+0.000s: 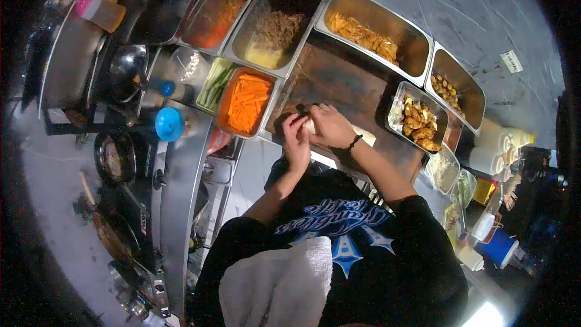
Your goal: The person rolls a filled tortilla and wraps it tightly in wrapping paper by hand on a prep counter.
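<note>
A pale rolled wrap [365, 137] lies near the front edge of the dark wooden board [339, 75]. Its ends show at my right wrist and between my hands; the middle is covered. My left hand [296, 140] is curled at the left end, fingertips pressed against it. My right hand [331, 126] is bent over the roll from above, with its fingers closed down on it. The two hands almost touch. Just left of them stands a container of carrot sticks [248, 102]. A foil-lined tray of browned pieces [419, 122] is to the right.
Deep metal pans line the back, one with minced meat [275, 33] and one with orange-brown strips [363, 37]. Green sticks [216, 88] stand beside the carrots. A blue-lidded container [169, 124] and stove pans [115, 157] are left. White bottles [489, 154] stand at the right.
</note>
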`<state>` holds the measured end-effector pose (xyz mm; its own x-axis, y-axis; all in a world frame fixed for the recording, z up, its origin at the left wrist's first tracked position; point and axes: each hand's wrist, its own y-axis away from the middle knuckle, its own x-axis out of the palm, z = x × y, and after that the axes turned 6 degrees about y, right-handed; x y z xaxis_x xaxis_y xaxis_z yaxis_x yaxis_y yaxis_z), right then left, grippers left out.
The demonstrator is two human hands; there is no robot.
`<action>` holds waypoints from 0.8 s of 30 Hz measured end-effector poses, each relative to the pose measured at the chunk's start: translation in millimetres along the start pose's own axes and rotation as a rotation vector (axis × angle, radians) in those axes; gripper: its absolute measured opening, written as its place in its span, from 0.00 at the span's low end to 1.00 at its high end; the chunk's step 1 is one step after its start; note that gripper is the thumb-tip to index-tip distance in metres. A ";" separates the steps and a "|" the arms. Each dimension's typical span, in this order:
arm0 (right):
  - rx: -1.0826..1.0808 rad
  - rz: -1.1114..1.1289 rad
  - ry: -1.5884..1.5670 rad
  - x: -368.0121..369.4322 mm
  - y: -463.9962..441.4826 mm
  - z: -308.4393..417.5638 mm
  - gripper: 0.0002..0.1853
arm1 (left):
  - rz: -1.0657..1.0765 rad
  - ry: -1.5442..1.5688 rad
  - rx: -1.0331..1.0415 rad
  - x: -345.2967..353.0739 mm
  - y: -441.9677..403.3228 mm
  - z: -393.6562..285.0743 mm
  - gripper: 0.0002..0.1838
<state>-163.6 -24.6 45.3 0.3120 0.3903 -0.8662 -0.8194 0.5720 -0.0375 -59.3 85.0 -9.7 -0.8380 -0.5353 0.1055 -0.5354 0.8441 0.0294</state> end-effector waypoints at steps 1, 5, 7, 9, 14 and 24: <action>0.001 0.002 0.001 1.7 0.1 -1.0 0.27 | 0.017 -0.013 -0.013 -0.8 -1.3 -0.8 0.20; -0.048 -0.050 -0.055 4.6 -2.4 -5.4 0.27 | 0.038 -0.076 -0.029 -5.7 -9.6 -8.1 0.19; -0.055 -0.064 -0.088 0.8 -2.1 -4.6 0.26 | 0.206 0.133 -0.156 -16.8 -17.9 -11.1 0.20; -0.027 0.030 -0.084 -3.1 -0.8 -3.8 0.26 | 0.169 -0.007 -0.108 -20.7 -18.3 -14.2 0.17; -0.031 0.007 -0.096 -1.9 3.1 -6.5 0.25 | -0.069 0.125 -0.332 -16.5 -10.8 -5.7 0.08; -0.120 0.017 -0.034 18.0 -8.0 -21.1 0.28 | -0.031 -0.161 -0.071 10.8 -30.6 25.1 0.05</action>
<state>-161.6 -37.3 19.5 0.3120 0.4247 -0.8498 -0.8756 0.4757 -0.0837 -54.6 52.7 -34.4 -0.8301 -0.5547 -0.0569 -0.5575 0.8240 0.1008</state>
